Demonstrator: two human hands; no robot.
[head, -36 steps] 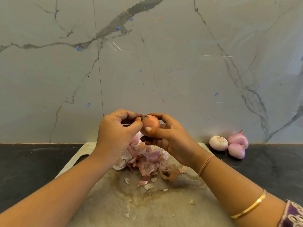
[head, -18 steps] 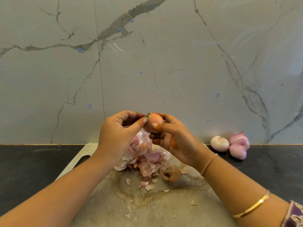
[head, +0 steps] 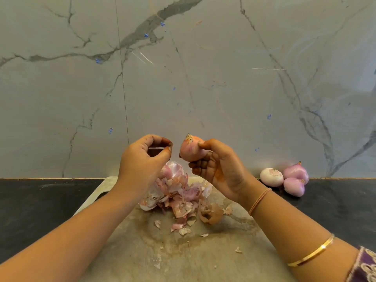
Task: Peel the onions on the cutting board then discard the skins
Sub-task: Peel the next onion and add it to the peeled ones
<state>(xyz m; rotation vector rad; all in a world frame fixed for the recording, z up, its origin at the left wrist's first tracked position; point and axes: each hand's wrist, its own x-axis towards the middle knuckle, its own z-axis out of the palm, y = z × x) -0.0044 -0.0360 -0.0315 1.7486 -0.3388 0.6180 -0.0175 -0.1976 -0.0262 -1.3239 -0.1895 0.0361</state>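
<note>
Three peeled onions (head: 293, 180) on black counter (head: 40, 200), right of cutting board (head: 203, 261); one skin heap (head: 179, 194) on board. Right hand (head: 221, 169) grips fourth onion (head: 190, 149); left hand (head: 140, 161) curled, thumb meeting forefinger.

Skins (head: 179, 196) lie on cutting board (head: 183, 257); peeled onions (head: 284, 179) right.

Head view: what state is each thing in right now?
held onion, skin partly on, gripped by the right hand
left hand, fingertips pinched, apart from the held onion
skins, piled on the cutting board, not discarded
three onions, peeled, on the counter beside the cutting board
</note>
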